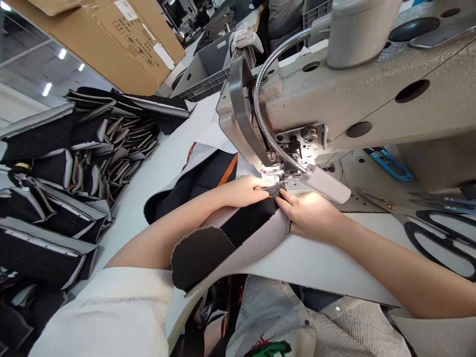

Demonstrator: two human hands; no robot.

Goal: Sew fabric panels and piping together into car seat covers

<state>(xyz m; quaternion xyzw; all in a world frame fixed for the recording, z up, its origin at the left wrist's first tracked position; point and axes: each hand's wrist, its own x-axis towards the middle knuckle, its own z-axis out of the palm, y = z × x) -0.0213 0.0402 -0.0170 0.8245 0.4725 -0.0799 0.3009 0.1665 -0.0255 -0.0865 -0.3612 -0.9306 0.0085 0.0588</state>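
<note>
A dark fabric piece (203, 253) with a pale mesh backing and an orange strip lies across the white table, its edge under the needle area of a sewing machine (364, 94). My left hand (247, 191) is closed on the fabric's edge just left of the needle, thumb and fingers together. Close by on the right, my right hand (307, 210) presses the same edge with its fingertips, also closed on it. A lit lamp (327, 184) on a flexible metal neck hangs over my right hand. The needle tip itself is lost in glare.
Stacks of dark padded pieces (48, 193) fill the left side. Black-handled scissors (442, 238) and blue-handled snips (390, 163) lie at the right. A cardboard box (111, 39) and a grey crate (208, 64) stand behind. The white table (316, 253) curves in front.
</note>
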